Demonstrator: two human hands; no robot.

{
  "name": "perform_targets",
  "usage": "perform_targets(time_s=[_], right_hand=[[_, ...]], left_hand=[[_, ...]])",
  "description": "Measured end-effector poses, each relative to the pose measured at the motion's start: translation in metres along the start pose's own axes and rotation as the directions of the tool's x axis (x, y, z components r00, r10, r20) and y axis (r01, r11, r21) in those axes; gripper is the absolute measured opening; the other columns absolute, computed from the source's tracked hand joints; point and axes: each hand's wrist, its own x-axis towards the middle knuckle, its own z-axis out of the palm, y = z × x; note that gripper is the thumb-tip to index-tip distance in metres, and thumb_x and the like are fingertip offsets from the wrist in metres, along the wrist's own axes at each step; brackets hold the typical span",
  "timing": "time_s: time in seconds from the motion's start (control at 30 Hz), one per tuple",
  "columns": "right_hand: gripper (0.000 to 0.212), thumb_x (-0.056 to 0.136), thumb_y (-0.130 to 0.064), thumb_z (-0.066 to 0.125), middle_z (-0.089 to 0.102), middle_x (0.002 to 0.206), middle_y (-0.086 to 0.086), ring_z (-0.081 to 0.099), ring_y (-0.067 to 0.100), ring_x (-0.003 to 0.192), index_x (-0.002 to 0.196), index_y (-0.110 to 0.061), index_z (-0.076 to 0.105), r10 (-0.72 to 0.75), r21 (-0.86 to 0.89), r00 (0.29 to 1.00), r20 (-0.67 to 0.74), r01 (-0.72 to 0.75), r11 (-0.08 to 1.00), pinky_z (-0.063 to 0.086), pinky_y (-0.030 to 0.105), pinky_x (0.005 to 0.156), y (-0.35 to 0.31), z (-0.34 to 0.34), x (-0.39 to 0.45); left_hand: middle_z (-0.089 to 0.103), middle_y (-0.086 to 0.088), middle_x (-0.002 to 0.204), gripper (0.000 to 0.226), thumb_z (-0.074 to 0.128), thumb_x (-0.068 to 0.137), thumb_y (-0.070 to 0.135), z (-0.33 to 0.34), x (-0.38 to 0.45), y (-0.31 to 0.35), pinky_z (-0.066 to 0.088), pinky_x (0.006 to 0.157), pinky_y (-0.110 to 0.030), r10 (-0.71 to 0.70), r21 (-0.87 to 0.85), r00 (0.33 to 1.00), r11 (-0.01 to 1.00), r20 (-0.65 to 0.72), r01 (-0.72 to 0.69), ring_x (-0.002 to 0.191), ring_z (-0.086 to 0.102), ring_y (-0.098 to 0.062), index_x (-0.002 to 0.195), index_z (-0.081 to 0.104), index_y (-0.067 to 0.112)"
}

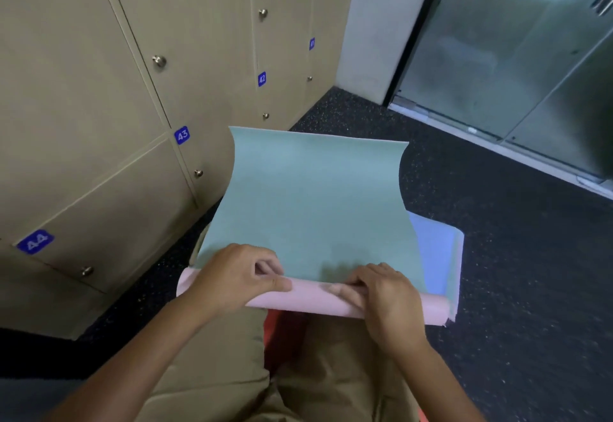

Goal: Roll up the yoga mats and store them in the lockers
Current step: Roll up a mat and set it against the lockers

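A yoga mat (315,196), teal on its upper face and pink underneath, lies stretched away from me on the dark floor. Its near end is curled into a pink roll (308,298) across my knees. My left hand (238,275) grips the roll's left part, fingers curled over the top. My right hand (384,295) grips the right part the same way. The far edge of the mat curls up a little near the lockers (99,123).
Tan lockers with blue number tags 38, 41, 42, 43, 44 and metal knobs line the left, all doors shut. A blue mat (438,255) lies under the teal one at right. Something red (282,332) shows beneath my legs. Glass doors (514,56) stand at the right.
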Motion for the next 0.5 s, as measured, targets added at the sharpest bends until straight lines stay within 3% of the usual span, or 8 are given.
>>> perform_targets(time_s=[0.07,0.17,0.3,0.4,0.5], right_hand=[[0.055,0.087,-0.079,0.046,0.057,0.064,-0.014,0.055,0.010,0.065,0.069,-0.030,0.061,0.101,0.066,0.983,0.154,-0.112,0.992,0.034,0.023,0.055,-0.001,-0.004,0.013],[0.048,0.085,-0.072,0.060,0.059,0.068,-0.008,0.055,0.010,0.070,0.070,-0.027,0.056,0.202,0.113,0.896,0.394,-0.266,0.957,0.033,0.022,0.055,0.003,-0.004,0.032],[0.039,0.080,-0.068,0.067,0.057,0.080,-0.012,0.048,0.009,0.088,0.075,-0.031,0.060,0.129,0.240,0.911,0.391,-0.236,0.942,0.040,0.028,0.069,0.020,0.007,0.038],[0.046,0.075,-0.076,0.061,0.057,0.076,-0.014,0.049,0.005,0.083,0.074,-0.031,0.063,0.069,0.315,0.930,0.361,-0.191,0.930,0.040,0.024,0.073,0.030,0.013,0.040],[0.046,0.073,-0.076,0.063,0.060,0.072,-0.014,0.054,0.005,0.080,0.071,-0.030,0.064,0.066,0.364,0.912,0.404,-0.227,0.903,0.042,0.024,0.072,0.033,0.016,0.047]], left_hand=[[0.071,0.024,0.081,0.040,0.075,0.062,0.072,0.001,0.001,-0.001,0.052,0.079,-0.024,0.079,0.006,0.989,0.997,-0.122,-0.079,0.085,0.066,0.001,0.083,0.075,0.038],[0.067,0.025,0.079,0.035,0.067,0.076,0.065,0.010,-0.003,0.001,0.051,0.073,-0.031,0.252,0.168,0.924,0.963,-0.287,-0.210,0.076,0.060,-0.002,0.081,0.075,0.031],[0.067,0.016,0.085,0.027,0.062,0.093,0.046,0.035,-0.020,0.007,0.051,0.068,-0.036,0.417,0.420,0.822,0.874,-0.387,-0.245,0.077,0.056,-0.011,0.083,0.073,0.024],[0.067,0.017,0.094,0.051,0.069,0.075,0.074,0.041,-0.028,0.006,0.050,0.070,-0.031,0.379,0.501,0.867,0.846,-0.325,-0.182,0.086,0.059,-0.012,0.093,0.072,0.026],[0.065,0.017,0.093,0.060,0.067,0.066,0.081,0.037,-0.027,0.008,0.051,0.071,-0.033,0.327,0.557,0.909,0.819,-0.257,-0.137,0.087,0.059,-0.013,0.094,0.069,0.028]])
